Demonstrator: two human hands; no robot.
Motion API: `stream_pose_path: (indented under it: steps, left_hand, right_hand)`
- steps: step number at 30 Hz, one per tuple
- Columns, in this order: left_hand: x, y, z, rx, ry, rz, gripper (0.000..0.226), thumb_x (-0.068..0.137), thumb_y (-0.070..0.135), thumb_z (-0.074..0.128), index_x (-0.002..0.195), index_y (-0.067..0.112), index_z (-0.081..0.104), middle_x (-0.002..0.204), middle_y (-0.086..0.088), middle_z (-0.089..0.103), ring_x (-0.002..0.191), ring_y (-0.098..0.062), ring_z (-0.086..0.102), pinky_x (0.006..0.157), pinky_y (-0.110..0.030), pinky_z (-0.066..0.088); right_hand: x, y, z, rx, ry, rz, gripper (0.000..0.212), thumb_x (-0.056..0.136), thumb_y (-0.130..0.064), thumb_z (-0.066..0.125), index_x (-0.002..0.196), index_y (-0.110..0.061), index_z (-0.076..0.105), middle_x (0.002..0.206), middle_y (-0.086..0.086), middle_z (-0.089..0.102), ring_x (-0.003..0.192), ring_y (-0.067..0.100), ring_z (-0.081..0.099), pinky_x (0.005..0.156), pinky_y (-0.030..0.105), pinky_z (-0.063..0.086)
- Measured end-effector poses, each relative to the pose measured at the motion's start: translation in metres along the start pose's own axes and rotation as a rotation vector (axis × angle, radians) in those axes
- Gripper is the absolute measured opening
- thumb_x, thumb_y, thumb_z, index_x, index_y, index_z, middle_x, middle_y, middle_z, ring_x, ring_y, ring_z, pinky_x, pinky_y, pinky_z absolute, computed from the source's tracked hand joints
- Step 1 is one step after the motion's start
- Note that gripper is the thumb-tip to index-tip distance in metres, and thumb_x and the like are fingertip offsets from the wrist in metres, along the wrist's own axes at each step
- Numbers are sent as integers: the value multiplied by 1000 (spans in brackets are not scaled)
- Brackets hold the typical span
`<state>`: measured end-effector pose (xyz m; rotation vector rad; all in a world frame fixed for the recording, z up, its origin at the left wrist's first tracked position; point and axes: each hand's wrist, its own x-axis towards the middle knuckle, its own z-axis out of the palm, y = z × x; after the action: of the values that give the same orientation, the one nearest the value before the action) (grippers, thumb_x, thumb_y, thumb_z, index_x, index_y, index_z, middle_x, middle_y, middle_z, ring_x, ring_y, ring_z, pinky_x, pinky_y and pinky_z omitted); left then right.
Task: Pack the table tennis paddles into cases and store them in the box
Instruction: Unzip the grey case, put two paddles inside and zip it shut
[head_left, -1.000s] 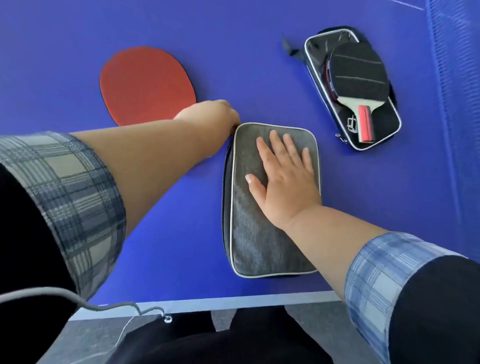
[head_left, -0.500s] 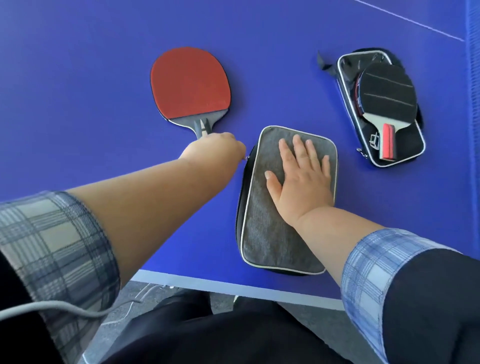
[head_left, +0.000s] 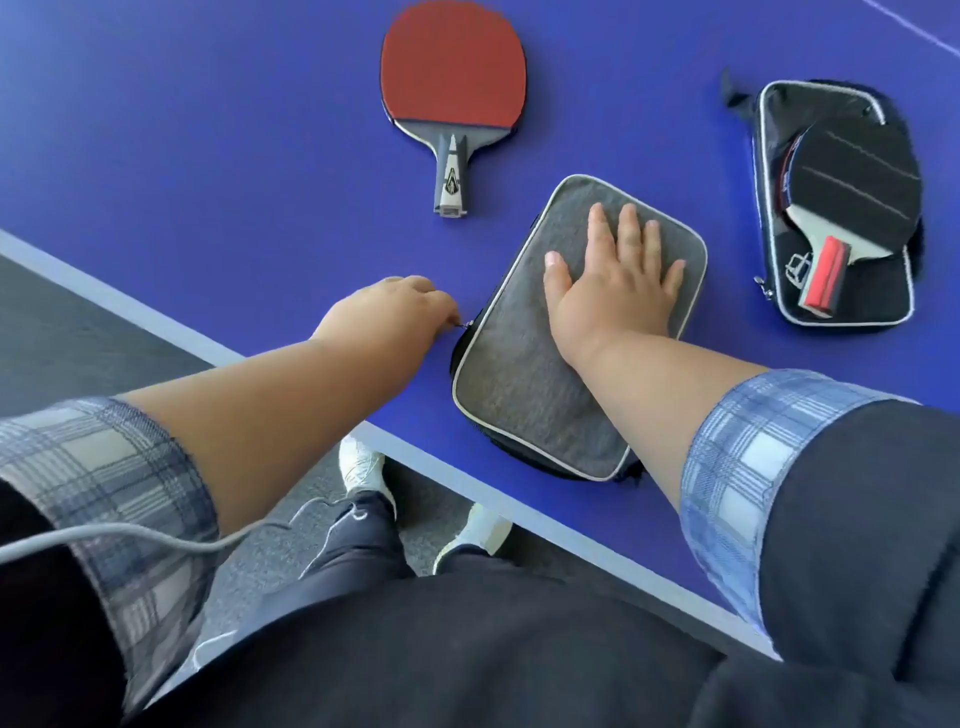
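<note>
Left hand (head_left: 389, 312) nearer, at grey case (head_left: 524, 374) zipper (head_left: 466, 324); right hand (head_left: 613, 280) atop

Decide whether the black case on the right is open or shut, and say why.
Open. The black case lies spread flat with a black paddle resting uncovered inside it.

There are two paddles: the red paddle (head_left: 453, 67) and the black paddle (head_left: 857, 182). There are also two cases: the grey case (head_left: 519, 374) and the open case (head_left: 878, 297). Two hands are in view, the left hand (head_left: 384, 317) and the right hand (head_left: 613, 291). Two checked sleeves show, the left sleeve (head_left: 104, 467) and the right sleeve (head_left: 737, 467). I count one table (head_left: 208, 156), one cable (head_left: 130, 535) and two shoes (head_left: 363, 462) (head_left: 480, 535).
</note>
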<state>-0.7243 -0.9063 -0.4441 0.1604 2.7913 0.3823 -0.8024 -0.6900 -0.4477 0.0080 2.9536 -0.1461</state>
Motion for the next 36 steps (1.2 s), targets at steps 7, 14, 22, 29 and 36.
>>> stream_pose_path:
  steps: [7,14,22,29,36]
  left_hand:
    - [-16,11,0,-30,13,-85,40,93,11,52,118,41,57,115,11,52,108,-19,55,70,-41,54]
    - [2,1,-10,-158,-14,-174,23,100,26,47,115,33,63,118,5,55,110,-23,55,86,-47,51]
    - [-43,-7,6,-323,158,-284,20,97,29,52,108,23,68,110,1,59,99,-25,59,74,-30,39]
    - [-64,0,10,-394,190,-255,16,96,27,55,102,20,69,103,0,59,95,-22,60,79,-32,46]
    - [-81,24,17,-407,186,-164,15,95,23,59,101,16,71,89,7,54,94,-21,60,80,-38,50]
  right_hand:
    - [14,-1,-21,82,-179,14,75,96,-62,37,160,-31,12,170,-2,2,155,23,-2,122,57,6]
    - [24,27,-29,-277,-125,-779,64,98,-57,25,157,-35,20,169,2,13,155,25,7,122,57,9]
    - [30,18,-18,-220,-72,-647,69,95,-61,17,159,-34,17,169,3,12,155,26,8,122,57,9]
    - [31,19,-16,-235,-59,-639,69,95,-62,15,158,-34,16,169,2,12,155,26,9,122,57,9]
    - [30,19,-18,-206,-57,-645,68,96,-61,18,158,-34,18,169,2,13,155,26,8,122,58,8]
